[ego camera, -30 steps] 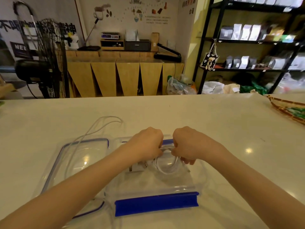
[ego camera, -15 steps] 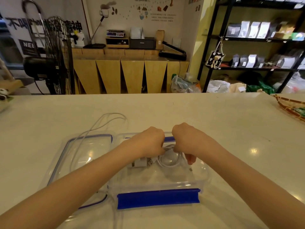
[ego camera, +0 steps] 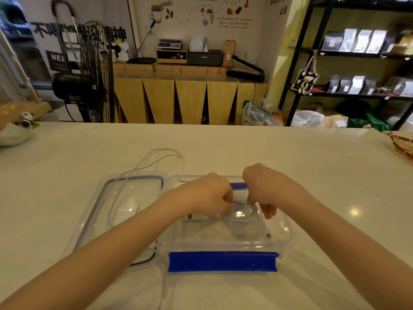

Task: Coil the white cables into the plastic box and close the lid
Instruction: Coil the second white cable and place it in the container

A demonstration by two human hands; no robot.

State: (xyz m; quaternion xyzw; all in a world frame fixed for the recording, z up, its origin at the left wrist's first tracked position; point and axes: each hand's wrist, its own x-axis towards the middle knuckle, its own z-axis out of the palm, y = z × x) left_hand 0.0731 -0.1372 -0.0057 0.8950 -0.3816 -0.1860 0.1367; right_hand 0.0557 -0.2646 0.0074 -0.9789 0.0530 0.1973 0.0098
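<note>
Plastic box (ego camera: 225, 240), clear with blue clips, sits at lower centre of the frame on the white worktop (ego camera: 290, 157); its lid (ego camera: 125, 198) lies just left. Left hand (ego camera: 210, 193) and right hand (ego camera: 261, 186), both curled closed, pinch a coiled white cable (ego camera: 239, 214) inside the box. Second loose cable (ego camera: 156, 157) trails over the lid toward upper left.

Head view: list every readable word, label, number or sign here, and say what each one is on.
"NE", cut off: white letters on the dark sign behind the fan.
Large dark Chinese characters on the left wall banner: partly hidden by the fan, ending "神".
"公司": red characters on the wall strip.
Small print on the coffee wall mural, and the shelf pouch labels: too small to read.
Plastic box and lid: no text visible.
</note>
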